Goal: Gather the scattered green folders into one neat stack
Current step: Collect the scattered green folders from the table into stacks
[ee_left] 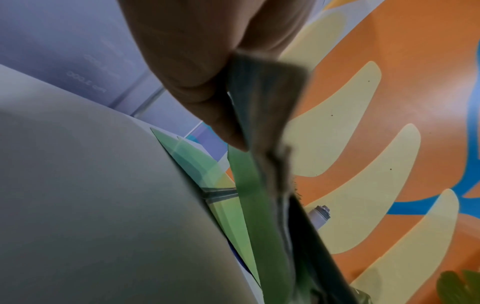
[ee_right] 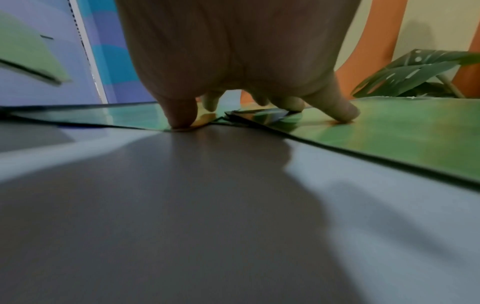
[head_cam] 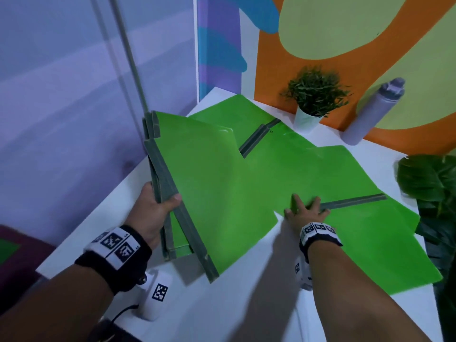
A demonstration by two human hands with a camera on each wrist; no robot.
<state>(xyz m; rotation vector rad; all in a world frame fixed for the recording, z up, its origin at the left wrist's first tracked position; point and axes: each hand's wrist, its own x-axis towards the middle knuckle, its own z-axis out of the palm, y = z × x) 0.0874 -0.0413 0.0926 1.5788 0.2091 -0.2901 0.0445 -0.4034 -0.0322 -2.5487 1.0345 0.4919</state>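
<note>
A person's two bare hands work over a white surface [head_cam: 246,304] seen from above. At lower left of the frame, the left hand [head_cam: 153,213] grips a bundle of glossy green plastic folders with grey spines [head_cam: 197,169], fingers and thumb clamped on the grey spine edges, so the bundle tilts up off the surface; the left wrist view shows the same clamp close up [ee_left: 207,82]. At centre right, the right hand [head_cam: 304,208] rests flat with its fingers [ee_right: 335,107] straight and spread apart, tips pressing down on the loose green folders lying flat [head_cam: 308,169] (these overlap one another across the middle and right of the surface; how many there are is hard to tell). Along the upper right stand a small leafy plant in a white pot [head_cam: 313,99] and a pale grey cylindrical bottle [head_cam: 375,109], both against an orange and yellow painted wall [head_cam: 345,25]. A large dark green leaf [head_cam: 429,178] shows at the right edge.
</note>
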